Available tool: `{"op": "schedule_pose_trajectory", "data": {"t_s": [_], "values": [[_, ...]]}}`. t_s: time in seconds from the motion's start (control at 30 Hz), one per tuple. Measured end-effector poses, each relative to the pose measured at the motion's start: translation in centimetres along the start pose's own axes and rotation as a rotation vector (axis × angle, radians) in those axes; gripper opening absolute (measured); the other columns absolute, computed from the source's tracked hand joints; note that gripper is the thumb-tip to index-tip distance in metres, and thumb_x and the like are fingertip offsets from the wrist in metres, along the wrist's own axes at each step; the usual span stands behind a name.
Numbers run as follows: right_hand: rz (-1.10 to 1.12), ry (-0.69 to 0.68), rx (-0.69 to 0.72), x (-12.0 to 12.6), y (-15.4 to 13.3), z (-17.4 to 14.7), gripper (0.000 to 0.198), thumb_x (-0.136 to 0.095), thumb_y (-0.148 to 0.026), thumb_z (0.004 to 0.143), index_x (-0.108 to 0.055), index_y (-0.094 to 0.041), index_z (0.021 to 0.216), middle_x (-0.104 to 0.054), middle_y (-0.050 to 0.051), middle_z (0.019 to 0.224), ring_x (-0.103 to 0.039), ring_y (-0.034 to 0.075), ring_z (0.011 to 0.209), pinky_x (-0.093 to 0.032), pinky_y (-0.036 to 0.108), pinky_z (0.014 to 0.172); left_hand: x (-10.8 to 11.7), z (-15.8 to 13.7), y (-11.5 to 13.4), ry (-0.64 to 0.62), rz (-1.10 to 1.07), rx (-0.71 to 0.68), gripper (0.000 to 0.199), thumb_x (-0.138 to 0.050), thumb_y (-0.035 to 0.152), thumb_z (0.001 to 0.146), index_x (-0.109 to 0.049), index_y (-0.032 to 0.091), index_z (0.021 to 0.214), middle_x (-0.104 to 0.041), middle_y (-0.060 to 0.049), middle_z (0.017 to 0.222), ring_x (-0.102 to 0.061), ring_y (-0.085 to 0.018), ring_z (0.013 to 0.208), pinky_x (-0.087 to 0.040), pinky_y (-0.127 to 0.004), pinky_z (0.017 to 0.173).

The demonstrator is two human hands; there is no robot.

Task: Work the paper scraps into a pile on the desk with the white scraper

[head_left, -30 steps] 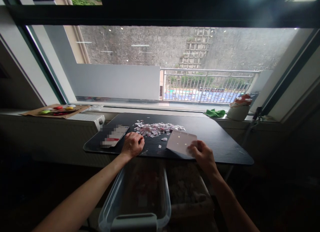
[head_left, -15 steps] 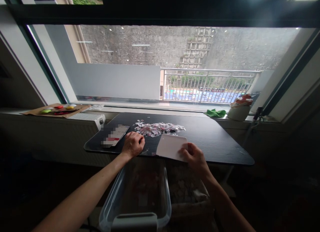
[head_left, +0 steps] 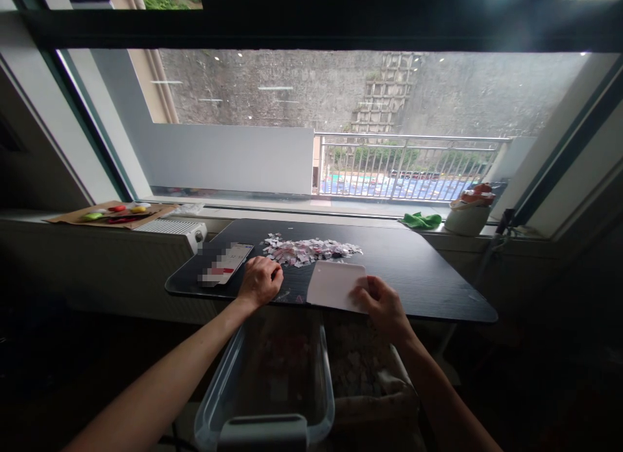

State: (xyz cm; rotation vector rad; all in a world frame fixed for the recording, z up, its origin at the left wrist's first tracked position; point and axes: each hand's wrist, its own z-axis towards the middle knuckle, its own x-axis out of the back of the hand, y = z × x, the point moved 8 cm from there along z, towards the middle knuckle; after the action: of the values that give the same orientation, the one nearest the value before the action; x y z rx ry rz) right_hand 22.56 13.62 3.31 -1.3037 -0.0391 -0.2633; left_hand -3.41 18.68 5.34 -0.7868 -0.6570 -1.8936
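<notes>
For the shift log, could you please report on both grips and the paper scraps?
Right grip holding white card. Left grip curled near table edge. Paper scraps heaped beyond the card. Phone lying beside left grip.

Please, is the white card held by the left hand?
No, the right hand holds the white card, while the left hand rests curled on the dark table.
</notes>
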Motion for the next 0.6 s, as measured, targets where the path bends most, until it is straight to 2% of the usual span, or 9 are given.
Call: {"op": "schedule_pose_trajectory", "data": {"t_s": [0.2,0.33,0.4,0.53,0.6], "values": [[0.052,0.01,0.012,-1.1,-0.2,0.6,0.028,-0.06,-0.036,0.069,-0.058,-0.016,0.089,-0.068,0.005,0.078,-0.064,0.018,0.068,-0.05,0.03,0.063,0.0,0.0,0.0,0.008,0.014,0.0,0.02,-0.045,0.027,0.079,-0.061,0.02,0.068,-0.063,-0.005,0.074,-0.053,-0.021,0.079,-0.038,-0.037,0.081],[0.075,-0.098,0.006,-2.4,-0.3,0.7,0.027,-0.061,-0.037,0.068,-0.057,-0.016,0.085,-0.068,0.005,0.076,-0.063,0.018,0.067,-0.05,0.031,0.063,0.1,0.0,0.0,0.011,0.0,0.001,0.02,-0.045,0.027,0.079,-0.061,0.02,0.068,-0.063,-0.004,0.073,-0.053,-0.02,0.079,-0.038,-0.038,0.082],[0.086,-0.097,0.0,-2.0,-0.4,0.5,0.027,-0.061,-0.037,0.068,-0.057,-0.017,0.085,-0.068,0.005,0.076,-0.063,0.017,0.067,-0.051,0.03,0.063,0.1,0.0,0.0,0.01,-0.002,0.002,0.02,-0.045,0.026,0.079,-0.061,0.02,0.069,-0.063,-0.005,0.074,-0.053,-0.021,0.079,-0.039,-0.038,0.082],[0.015,0.025,0.0,0.3,-0.6,0.1,0.026,-0.06,-0.036,0.069,-0.057,-0.017,0.087,-0.068,0.004,0.077,-0.064,0.017,0.068,-0.05,0.029,0.062,0.1,0.0,0.1,0.001,-0.006,0.002,0.02,-0.045,0.027,0.079,-0.061,0.02,0.069,-0.063,-0.005,0.074,-0.053,-0.021,0.079,-0.039,-0.039,0.081],[-0.013,0.024,0.003,0.6,-0.6,-0.2,0.025,-0.059,-0.034,0.07,-0.058,-0.017,0.087,-0.068,0.005,0.078,-0.063,0.017,0.068,-0.05,0.029,0.062,0.1,0.1,0.1,0.002,-0.004,0.003,0.02,-0.045,0.027,0.079,-0.061,0.02,0.068,-0.063,-0.005,0.074,-0.053,-0.021,0.079,-0.039,-0.038,0.08]]}}
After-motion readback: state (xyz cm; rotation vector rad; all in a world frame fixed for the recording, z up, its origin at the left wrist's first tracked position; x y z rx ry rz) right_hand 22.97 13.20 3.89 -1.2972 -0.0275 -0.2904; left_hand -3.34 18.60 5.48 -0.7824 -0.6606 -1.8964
